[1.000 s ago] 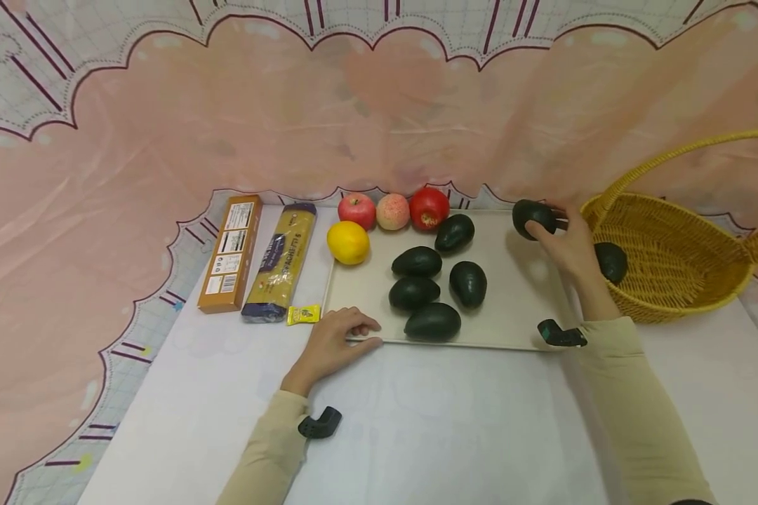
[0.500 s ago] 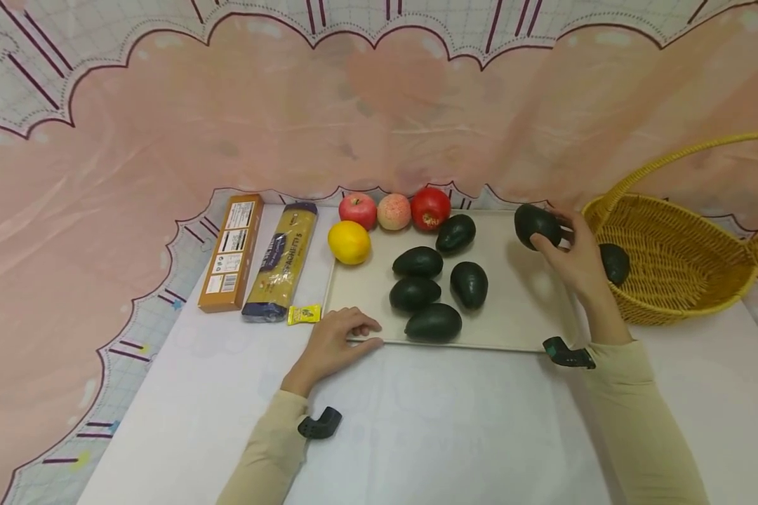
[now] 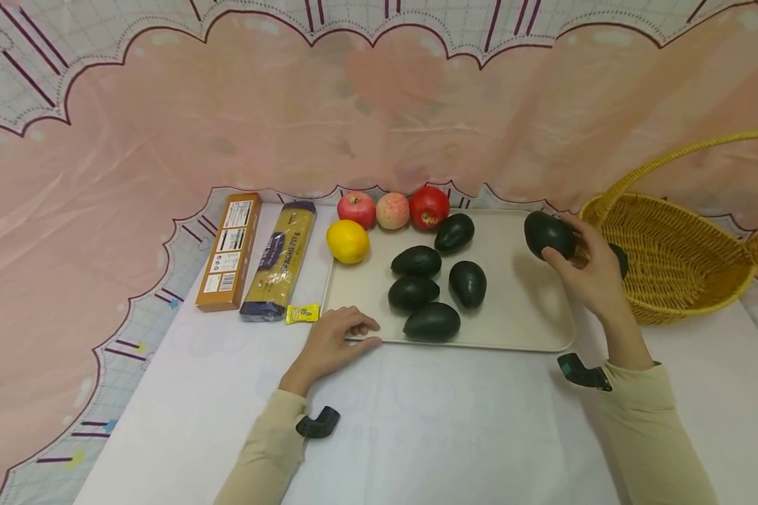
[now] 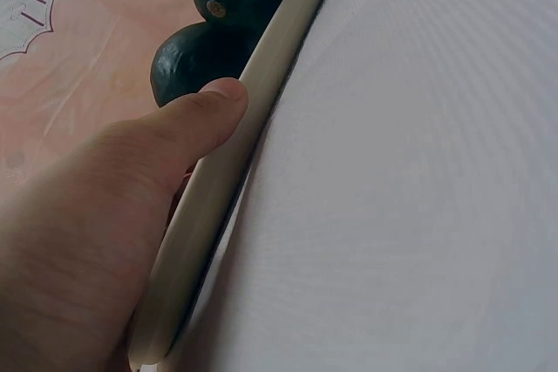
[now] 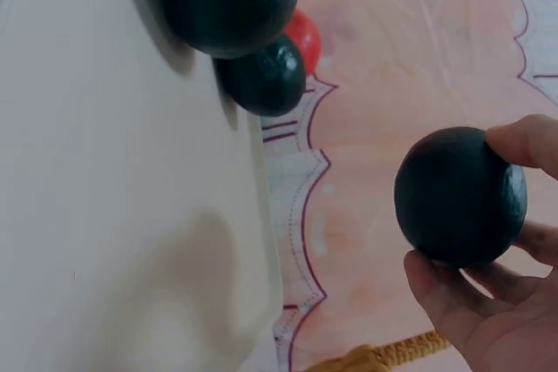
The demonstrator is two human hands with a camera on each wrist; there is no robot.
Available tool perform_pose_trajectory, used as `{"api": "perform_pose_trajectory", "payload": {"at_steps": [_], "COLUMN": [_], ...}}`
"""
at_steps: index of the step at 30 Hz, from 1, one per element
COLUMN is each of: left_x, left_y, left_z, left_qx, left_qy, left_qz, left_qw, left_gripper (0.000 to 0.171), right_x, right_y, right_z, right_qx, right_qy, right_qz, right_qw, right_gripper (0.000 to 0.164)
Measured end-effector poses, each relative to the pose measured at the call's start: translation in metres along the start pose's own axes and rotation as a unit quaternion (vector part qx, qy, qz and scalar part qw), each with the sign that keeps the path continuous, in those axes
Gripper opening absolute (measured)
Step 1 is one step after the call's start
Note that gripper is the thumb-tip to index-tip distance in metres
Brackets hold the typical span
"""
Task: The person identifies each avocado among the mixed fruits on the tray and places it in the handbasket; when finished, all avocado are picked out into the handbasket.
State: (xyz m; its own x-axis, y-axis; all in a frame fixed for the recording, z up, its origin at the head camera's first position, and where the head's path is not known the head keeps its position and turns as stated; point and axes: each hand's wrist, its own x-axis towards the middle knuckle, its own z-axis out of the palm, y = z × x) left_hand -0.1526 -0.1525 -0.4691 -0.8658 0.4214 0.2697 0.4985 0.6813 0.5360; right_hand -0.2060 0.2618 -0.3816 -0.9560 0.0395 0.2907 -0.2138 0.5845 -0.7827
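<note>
My right hand (image 3: 590, 273) holds a dark green avocado (image 3: 549, 236) above the right part of the beige tray (image 3: 530, 315), thumb and fingers around its side. The right wrist view shows that avocado (image 5: 460, 196) raised, with a shadow on the tray. My left hand (image 3: 331, 344) rests at the tray's front left corner, fingers relaxed and the thumb lying on the rim (image 4: 270, 58). Several avocados (image 3: 468, 284) lie on the tray's middle and left. Mostly hidden behind my right hand, one avocado (image 3: 619, 260) sits in the yellow wicker basket (image 3: 682, 259).
Along the tray's back left are a red apple (image 3: 356, 210), a peach (image 3: 392, 211), a red round fruit (image 3: 429, 207) and a lemon (image 3: 348, 242). Left of the tray lie a spaghetti pack (image 3: 280, 263), an orange-brown box (image 3: 229, 252) and a small yellow packet (image 3: 302, 313). The basket's handle (image 3: 676, 151) arches high.
My right hand has moved with the avocado slightly right and toward me, now covering more of the avocado in the basket. The left hand has stayed in place.
</note>
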Motion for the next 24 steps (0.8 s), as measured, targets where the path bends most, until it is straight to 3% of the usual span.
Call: {"api": "perform_pose_trajectory", "payload": {"at_steps": [15,24], "left_x": [0.002,0.003], "left_y": [-0.001,-0.001], "left_z": [0.003,0.002], "left_qx": [-0.003,0.004], "left_qy": [0.0,0.007], "left_qz": [0.007,0.011], "left_qw": [1.0,0.9999], "left_gripper": [0.019,0.02], "right_x": [-0.017,-0.021], "right_y": [0.006,0.012], "right_z": [-0.02,-0.042], "right_qx": [0.027,0.02], "right_qy": [-0.002,-0.007], "right_qz": [-0.046,-0.047], "right_qw": [0.999,0.999], "right_gripper": [0.064,0.064]}}
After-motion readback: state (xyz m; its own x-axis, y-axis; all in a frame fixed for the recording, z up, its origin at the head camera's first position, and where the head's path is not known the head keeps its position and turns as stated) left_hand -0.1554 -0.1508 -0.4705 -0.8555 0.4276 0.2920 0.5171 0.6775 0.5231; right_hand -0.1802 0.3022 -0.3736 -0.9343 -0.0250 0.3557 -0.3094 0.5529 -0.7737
